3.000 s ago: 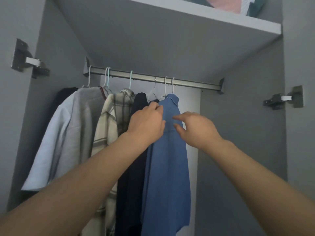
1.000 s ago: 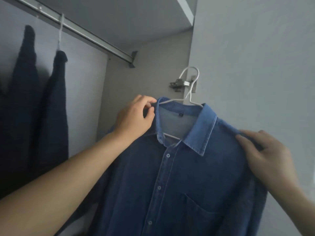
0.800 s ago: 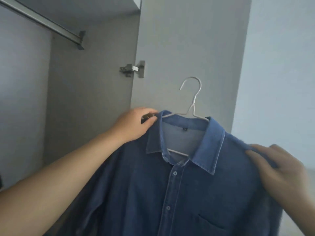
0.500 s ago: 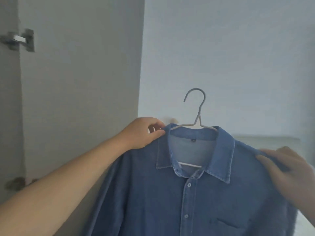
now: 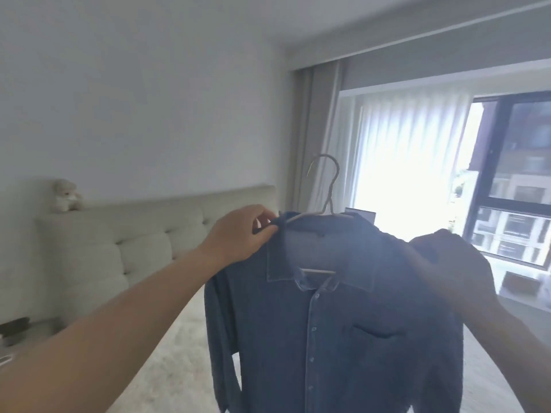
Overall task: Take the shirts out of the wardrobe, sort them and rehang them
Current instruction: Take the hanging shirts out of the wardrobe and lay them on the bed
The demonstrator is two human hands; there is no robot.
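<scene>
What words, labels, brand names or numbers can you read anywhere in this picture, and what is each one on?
None can be read.
The denim shirt shows no legible tag inside its collar; that area is blurred.
The white wire hanger carries no marking.
The dark flat things on the bedside surface at the lower left are too small and blurred to show any text.
The buildings through the window show no readable sign.

Strong daylight comes through the window [image 5: 447, 162] on the right and burns out the sheer curtain [image 5: 408, 138] to white glare. The right hand [image 5: 456, 263] and the denim shirt [image 5: 334, 323] are backlit and dark. The whole picture is soft, hazy, and lines bend near the edges.
</scene>
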